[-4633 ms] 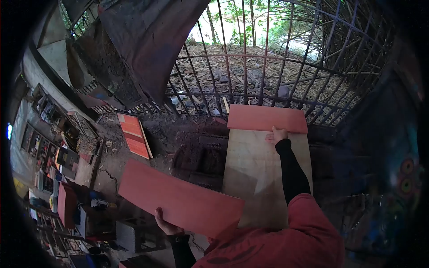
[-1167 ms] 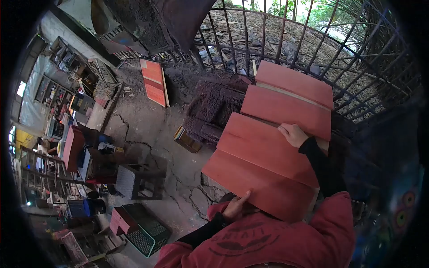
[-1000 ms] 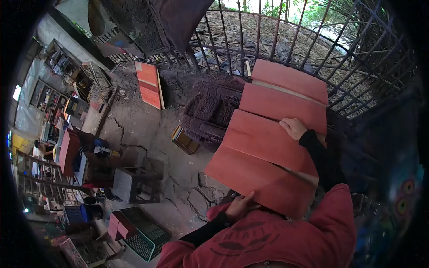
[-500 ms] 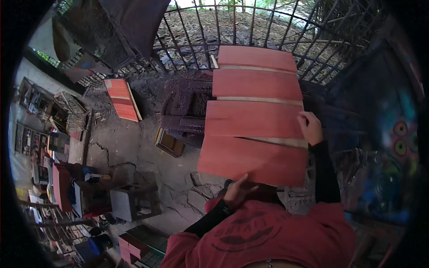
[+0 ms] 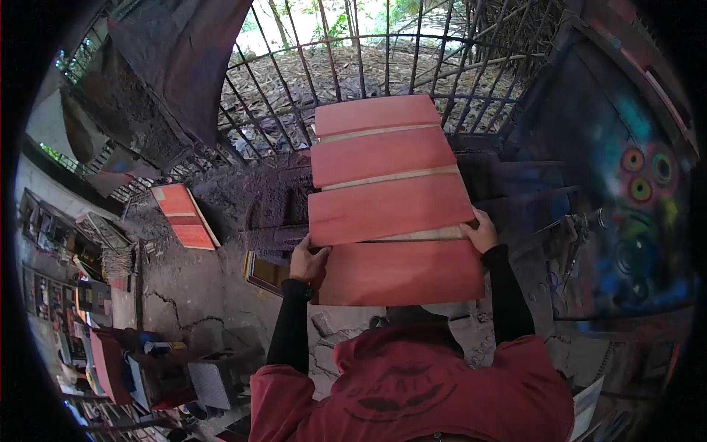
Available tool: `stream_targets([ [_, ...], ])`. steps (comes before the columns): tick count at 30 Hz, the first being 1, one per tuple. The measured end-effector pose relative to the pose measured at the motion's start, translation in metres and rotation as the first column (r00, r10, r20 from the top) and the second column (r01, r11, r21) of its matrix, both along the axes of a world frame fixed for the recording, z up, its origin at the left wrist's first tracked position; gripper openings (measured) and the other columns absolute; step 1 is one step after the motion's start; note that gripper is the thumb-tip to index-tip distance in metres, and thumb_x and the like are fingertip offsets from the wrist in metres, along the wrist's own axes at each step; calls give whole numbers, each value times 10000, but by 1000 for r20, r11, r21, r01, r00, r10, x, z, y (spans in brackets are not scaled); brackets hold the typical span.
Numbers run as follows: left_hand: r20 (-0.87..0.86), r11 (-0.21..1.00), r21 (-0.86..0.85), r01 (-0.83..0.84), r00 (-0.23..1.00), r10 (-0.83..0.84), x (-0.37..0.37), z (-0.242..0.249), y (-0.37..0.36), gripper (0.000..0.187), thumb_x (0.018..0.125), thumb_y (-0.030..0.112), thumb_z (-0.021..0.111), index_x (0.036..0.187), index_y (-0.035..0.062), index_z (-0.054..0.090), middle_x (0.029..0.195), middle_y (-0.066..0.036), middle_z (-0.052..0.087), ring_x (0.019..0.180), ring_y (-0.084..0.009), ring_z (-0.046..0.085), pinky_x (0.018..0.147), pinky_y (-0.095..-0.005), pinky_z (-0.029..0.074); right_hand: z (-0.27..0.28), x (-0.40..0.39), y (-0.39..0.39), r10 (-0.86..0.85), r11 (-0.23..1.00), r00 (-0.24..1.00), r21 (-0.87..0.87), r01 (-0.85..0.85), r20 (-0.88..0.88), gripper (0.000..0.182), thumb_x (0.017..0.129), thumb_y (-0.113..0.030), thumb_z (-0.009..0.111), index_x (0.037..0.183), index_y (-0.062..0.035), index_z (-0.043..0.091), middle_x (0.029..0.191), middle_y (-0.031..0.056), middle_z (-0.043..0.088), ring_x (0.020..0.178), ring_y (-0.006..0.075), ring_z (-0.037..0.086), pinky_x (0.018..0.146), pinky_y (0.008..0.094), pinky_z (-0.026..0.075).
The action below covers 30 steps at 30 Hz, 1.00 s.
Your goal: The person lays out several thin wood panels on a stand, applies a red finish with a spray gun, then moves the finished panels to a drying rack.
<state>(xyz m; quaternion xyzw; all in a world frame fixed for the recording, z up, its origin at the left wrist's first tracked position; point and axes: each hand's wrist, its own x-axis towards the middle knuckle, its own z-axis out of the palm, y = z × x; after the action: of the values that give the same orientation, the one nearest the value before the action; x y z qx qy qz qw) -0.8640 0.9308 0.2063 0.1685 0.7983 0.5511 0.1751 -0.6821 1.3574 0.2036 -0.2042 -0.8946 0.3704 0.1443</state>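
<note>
Four red panels lie in an overlapping row, with pale wood strips showing between them: the top panel, the second panel, the third panel and the nearest panel. My left hand is at the left edge, where the third and nearest panels meet, its fingers partly hidden at the edge. On the right edge, my right hand grips near the same joint, thumb on top and the other fingers partly hidden.
A red-striped board leans at the left. Framed panels stand on the cracked floor. Behind is a barred fence; a painted dark panel stands at the right. A grey stool is at lower left.
My left hand has moved from the near edge up to the left edge. My right hand has moved down the right edge to the lower joint. The nearest panel sits straighter, and the view has shifted.
</note>
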Motion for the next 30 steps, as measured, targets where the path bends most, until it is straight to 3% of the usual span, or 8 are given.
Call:
stream_targets([
  [3, -61, 991, 130, 19, 998, -11, 11, 37, 25, 360, 823, 135, 611, 1131, -33, 530, 965, -166, 658, 913, -247, 639, 776, -326, 481, -1, -3, 2, -93, 996, 995, -20, 92, -42, 578, 747, -196, 698, 1257, -18, 491, 1188, 181, 549, 1107, 325, 516, 934, 382, 408],
  [7, -45, 933, -357, 39, 997, -59, -2, 44, 31, 282, 839, 127, 587, 1058, -44, 543, 905, -144, 665, 813, -223, 642, 703, -321, 480, -10, -7, 5, -140, 989, 988, -51, 137, -68, 546, 757, -200, 691, 1233, -3, 509, 1130, 187, 592, 1071, 309, 555, 906, 361, 426],
  [13, 55, 995, -70, -69, 996, 73, 30, 52, 7, 299, 850, 252, 629, 882, -38, 563, 720, -78, 620, 666, -129, 562, 595, -327, 442, -7, 33, 11, -273, 931, 962, -251, 264, -2, 631, 798, -274, 677, 1306, 4, 426, 1132, 193, 589, 1045, 290, 571, 868, 353, 446],
  [15, 26, 989, -126, -77, 996, 81, 37, 50, -11, 304, 854, 260, 628, 817, -35, 567, 674, -59, 605, 635, -111, 540, 571, -324, 433, 31, 67, -5, -129, 901, 940, -359, 244, 315, 731, 787, -337, 691, 1324, 45, 374, 1148, 194, 566, 1076, 260, 538, 902, 347, 419],
  [19, 46, 962, -266, -69, 995, 84, 67, 42, -20, 345, 854, 292, 616, 719, -22, 566, 597, -115, 575, 558, -196, 565, 545, -359, 426, 33, 110, -34, 46, 933, 962, -355, 55, 269, 864, 711, -360, 758, 1345, 49, 337, 1219, 207, 520, 1158, 266, 477, 970, 349, 366],
  [24, -177, 916, -365, -169, 978, 110, 91, 34, -3, 382, 833, 341, 619, 893, -36, 607, 723, -219, 610, 717, -416, 589, 624, -416, 465, 62, 101, -43, 138, 883, 979, -467, -52, 152, 1078, 595, -342, 835, 1398, 40, 224, 1346, 234, 398, 1253, 290, 395, 1015, 359, 329],
  [26, -221, 916, -353, -189, 969, 114, 98, 33, -2, 410, 833, 344, 617, 966, -44, 609, 734, -230, 611, 727, -415, 596, 647, -417, 478, 51, 111, -30, 214, 976, 947, -94, -197, 240, 1168, 549, -308, 855, 1422, 17, 150, 1401, 235, 310, 1296, 301, 337, 1033, 361, 314],
  [30, -226, 897, -442, -11, 969, -100, 122, 44, -15, 1075, 554, 388, 850, 1332, -92, 285, 1216, -247, 493, 1119, -343, 503, 919, -361, 428, 52, 116, -30, 283, 957, 913, -26, -288, 293, 1205, 538, -277, 861, 1437, -11, 103, 1421, 231, 270, 1310, 311, 310, 1046, 356, 303],
])
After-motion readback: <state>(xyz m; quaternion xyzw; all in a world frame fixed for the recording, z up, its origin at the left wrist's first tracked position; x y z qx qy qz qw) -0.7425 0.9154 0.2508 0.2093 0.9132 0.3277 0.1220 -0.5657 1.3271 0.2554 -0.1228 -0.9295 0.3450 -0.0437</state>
